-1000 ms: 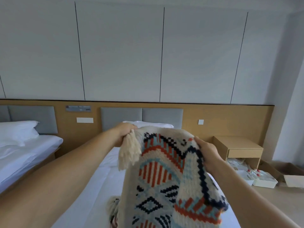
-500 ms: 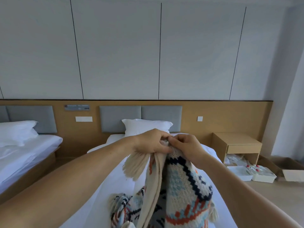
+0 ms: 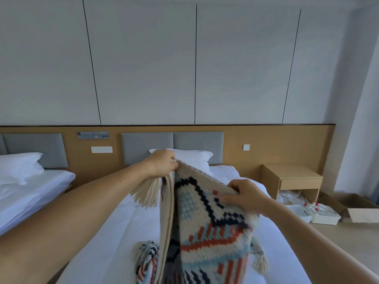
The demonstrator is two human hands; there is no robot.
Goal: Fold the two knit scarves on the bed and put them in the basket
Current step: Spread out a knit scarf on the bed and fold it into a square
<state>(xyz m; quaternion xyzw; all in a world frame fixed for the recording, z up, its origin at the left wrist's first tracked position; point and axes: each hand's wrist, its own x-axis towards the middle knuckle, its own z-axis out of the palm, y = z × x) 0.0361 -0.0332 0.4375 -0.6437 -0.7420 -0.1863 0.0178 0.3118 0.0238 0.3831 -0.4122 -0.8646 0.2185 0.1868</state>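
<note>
Right hand [image 3: 244, 196], pinched on the scarf [image 3: 207, 218], has slid from beside the gripping left hand [image 3: 162, 166] toward 4 o'clock, re-spreading the doubled edge; fold unfinished.

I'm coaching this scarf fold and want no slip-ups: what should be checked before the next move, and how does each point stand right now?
1. Left hand has a grip on the scarf at its top corner: ok.
2. Right hand has a grip on the lower folded edge: ok.
3. Fringe tucked inside the fold: not ok, it hangs loose below the left hand.
4. Layers lined up edge to edge: cannot tell, the inner layer is mostly hidden.
5. Bare bed surface to lay the fold on: ok, white sheet shows to the left.
6. Basket within reach: cannot tell, none in view.
</note>
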